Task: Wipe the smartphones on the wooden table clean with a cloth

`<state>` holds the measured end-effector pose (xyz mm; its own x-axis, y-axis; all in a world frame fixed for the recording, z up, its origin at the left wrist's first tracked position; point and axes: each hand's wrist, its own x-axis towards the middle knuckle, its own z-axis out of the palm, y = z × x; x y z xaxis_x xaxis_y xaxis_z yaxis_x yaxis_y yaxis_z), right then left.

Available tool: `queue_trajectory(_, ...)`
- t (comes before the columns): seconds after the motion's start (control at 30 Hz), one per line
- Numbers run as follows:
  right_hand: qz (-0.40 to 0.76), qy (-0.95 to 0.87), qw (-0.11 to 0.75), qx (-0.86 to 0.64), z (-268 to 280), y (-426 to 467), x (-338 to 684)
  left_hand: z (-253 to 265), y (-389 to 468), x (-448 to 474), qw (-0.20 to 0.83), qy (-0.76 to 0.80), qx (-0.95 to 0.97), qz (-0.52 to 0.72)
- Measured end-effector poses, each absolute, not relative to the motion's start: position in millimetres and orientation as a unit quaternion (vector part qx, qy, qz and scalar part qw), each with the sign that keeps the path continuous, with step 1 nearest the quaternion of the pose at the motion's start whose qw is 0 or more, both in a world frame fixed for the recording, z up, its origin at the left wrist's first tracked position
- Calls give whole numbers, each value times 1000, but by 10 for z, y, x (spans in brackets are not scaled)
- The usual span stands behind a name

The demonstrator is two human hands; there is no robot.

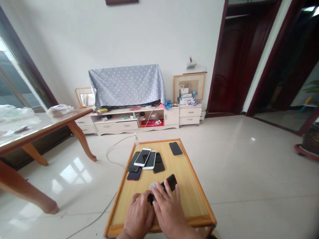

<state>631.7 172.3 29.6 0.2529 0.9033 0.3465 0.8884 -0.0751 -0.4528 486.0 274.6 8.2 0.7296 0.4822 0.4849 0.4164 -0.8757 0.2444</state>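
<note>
A black smartphone [172, 181] lies slanted near the front of the small wooden table. My left hand [138, 213] has its fingers curled around the near end of this phone. Across it rests my right hand [169, 212], fingers extended, with a crumpled whitish wad [153, 186], like a cloth or tissue, pressed beneath them. The hands hide much of the phone's near half. Several other phones are grouped farther back to the left, among them a white phone [143, 157] on top and a black phone [159, 163] beside it.
One dark phone [175, 148] lies apart at the far right of the wooden table [190, 192], whose rim is raised. A small clear bottle [136, 139] is at its far left corner. A larger table [68, 119] with plastic bags is at left; a cable [101, 216] crosses the floor.
</note>
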Motion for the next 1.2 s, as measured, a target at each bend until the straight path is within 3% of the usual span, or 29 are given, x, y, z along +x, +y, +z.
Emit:
queue_trajectory(0.3,-27,-499,280,-820,300,1773,6750,-37,2760,4832,86,273,920,269)
queue_trajectory(0.43,-19,-569,291,-769,323,1729,6605,-27,2760,4835,88,258,921,279)
queue_trajectory(0.7,-26,-502,436,-746,253,1780,6784,-31,2752,4827,80,241,924,285)
queue_trajectory(0.87,57,-393,554,-731,73,1802,6973,-26,2751,4823,76,225,926,293)
queue_trajectory(1.03,112,-344,570,-738,-70,1792,6988,81,2720,4845,80,211,946,232)
queue_trajectory(1.2,90,-346,547,-757,-164,1823,7033,175,2678,4880,97,214,954,185)
